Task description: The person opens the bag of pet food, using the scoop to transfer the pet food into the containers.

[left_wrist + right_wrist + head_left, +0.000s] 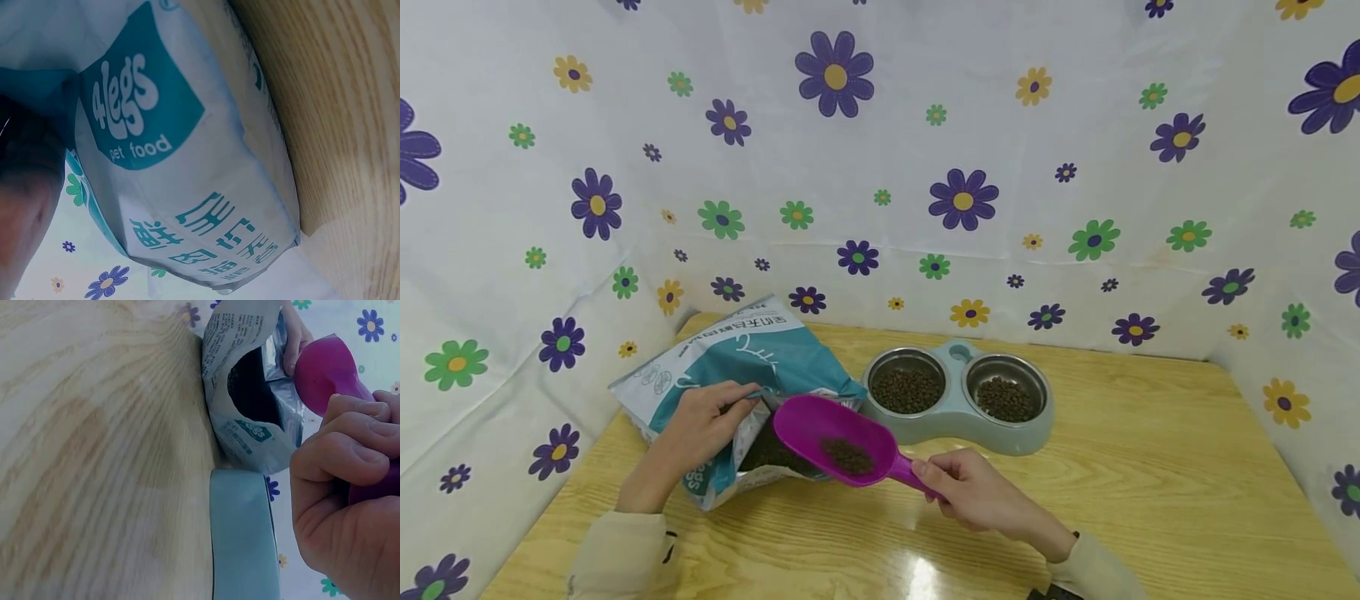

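A magenta scoop with some brown kibble in it is held by its handle in my right hand. Its front end is over the mouth of a teal and white pet food bag, which lies on its side with dark kibble inside. My left hand pinches the upper edge of the bag's opening. In the right wrist view, curled fingers wrap the scoop's handle. The left wrist view shows the bag's printed side, with only part of the left hand at the edge.
Behind and right of the scoop stands a pale blue double feeder with two steel bowls, each holding kibble. Everything rests on a wooden table. A flower-patterned white cloth rises behind the table and along both sides.
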Motion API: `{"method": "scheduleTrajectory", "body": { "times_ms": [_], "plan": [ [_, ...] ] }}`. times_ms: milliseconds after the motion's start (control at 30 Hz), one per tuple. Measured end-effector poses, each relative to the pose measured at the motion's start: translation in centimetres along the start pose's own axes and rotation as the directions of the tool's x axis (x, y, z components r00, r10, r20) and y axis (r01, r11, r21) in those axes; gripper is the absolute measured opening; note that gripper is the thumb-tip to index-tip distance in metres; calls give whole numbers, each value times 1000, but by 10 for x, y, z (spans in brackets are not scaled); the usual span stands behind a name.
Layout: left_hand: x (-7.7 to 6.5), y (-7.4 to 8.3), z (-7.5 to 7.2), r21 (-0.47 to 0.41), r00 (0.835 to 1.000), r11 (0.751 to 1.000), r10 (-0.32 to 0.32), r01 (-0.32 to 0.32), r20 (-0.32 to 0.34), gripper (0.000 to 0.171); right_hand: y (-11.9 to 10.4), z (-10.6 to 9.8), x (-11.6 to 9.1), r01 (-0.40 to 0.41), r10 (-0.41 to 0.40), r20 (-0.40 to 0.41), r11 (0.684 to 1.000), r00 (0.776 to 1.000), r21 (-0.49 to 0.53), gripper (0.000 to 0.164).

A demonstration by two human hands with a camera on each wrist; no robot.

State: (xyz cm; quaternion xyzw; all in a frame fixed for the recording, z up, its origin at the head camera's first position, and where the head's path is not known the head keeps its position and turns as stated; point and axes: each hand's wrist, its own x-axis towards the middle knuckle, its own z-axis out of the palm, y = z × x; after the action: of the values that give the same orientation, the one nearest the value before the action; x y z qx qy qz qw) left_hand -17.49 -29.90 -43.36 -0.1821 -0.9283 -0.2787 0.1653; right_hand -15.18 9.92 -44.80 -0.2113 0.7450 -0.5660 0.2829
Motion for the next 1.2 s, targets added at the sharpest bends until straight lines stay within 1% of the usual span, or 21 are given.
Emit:
{"method": "scheduleTrajectory", "body": {
  "times_ms": [100, 267, 367, 500, 633, 767, 900, 1100, 1200],
  "plan": [
    [0, -1, 1, 4, 1000, 1000, 8, -8, -6, 24, 0, -7, -4, 24, -26, -32, 997, 999, -68, 54],
    [0, -1, 1, 6, 1000, 1000, 2, -2, -4, 24, 0, -29, -18, 50, -67, -89, 982, 994, -183, 49],
    [0, -1, 0, 0, 1000, 1000, -3, 3, 1, 25, 1, -43, -29, 33, -64, -136, 975, 989, -221, 46],
    [0, 0, 0, -10, 1000, 1000, -1, 1, 2, 25, 4, -62, -43, -18, -40, -211, 964, 977, -264, 45],
    [-1, 1, 0, -18, 1000, 1000, 2, -2, -1, 25, 8, -79, -56, -97, -1, -295, 943, 955, -317, 45],
    [-1, 0, 1, -22, 1000, 1000, -3, 3, 9, 26, 12, -94, -69, -180, 41, -373, 920, 927, -347, 45],
    [-2, 0, 1, -17, 1000, 1000, -12, 12, 13, 25, 15, -107, -81, -227, 49, -427, 898, 903, -376, 43],
    [0, 1, 0, -8, 1000, 1000, -24, 24, 20, 27, 17, -124, -93, -285, 27, -493, 843, 869, -455, 43],
    [0, 1, 0, -4, 999, 1000, -29, 30, 23, 27, 16, -129, -96, -319, 9, -523, 802, 852, -505, 45]
  ]
}}
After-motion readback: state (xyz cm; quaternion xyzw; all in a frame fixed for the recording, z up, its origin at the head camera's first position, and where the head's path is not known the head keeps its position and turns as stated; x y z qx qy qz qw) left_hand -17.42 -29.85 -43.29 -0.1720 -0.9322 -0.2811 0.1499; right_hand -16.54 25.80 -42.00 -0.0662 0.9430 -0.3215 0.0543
